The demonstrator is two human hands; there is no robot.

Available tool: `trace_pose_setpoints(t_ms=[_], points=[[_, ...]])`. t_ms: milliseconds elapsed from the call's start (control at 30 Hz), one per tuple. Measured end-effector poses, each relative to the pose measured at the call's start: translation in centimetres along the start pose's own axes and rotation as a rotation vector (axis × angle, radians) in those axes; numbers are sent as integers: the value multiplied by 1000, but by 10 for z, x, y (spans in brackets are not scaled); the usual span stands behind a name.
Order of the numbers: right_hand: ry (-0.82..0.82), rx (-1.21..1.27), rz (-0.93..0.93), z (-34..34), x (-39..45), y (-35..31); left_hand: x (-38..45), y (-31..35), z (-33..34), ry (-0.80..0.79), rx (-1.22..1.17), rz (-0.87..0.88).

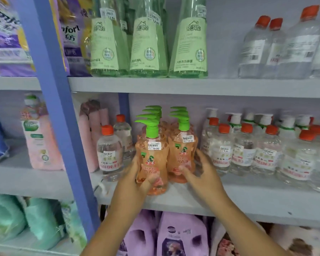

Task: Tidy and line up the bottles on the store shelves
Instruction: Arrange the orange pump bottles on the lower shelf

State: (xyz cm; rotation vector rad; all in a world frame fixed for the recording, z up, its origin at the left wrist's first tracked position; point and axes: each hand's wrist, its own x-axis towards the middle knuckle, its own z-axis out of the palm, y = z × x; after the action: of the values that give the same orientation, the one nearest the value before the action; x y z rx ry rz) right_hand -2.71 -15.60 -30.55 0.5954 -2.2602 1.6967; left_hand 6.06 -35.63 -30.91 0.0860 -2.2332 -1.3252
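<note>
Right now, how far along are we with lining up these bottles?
Partway, by the look of it. Done: the green bottles on the upper shelf stand in even rows. In hand: the left hand grips the front orange pump bottle, and the right hand holds its neighbour. Left: the front orange bottle sits forward of its neighbour, and the red-capped clear bottles at right look staggered.

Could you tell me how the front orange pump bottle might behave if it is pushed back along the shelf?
The front orange pump bottle looks full, so probably heavy. Its tall green pump may make it tip. Smooth plastic likely slides easily.
</note>
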Motion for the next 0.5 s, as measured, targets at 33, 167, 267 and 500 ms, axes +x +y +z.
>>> trace_pose_setpoints(t_ms=[33,167,267,500], points=[[-2,-13,10,0,1,2,0,0,0,-22,-6,-2],[-17,-42,29,1,3,4,-10,-2,6,19,-16,-10],[-12,-30,31,3,7,3,-14,1,10,51,-26,-28],[-22,19,28,1,7,5,-6,-3,9,56,-27,-50]])
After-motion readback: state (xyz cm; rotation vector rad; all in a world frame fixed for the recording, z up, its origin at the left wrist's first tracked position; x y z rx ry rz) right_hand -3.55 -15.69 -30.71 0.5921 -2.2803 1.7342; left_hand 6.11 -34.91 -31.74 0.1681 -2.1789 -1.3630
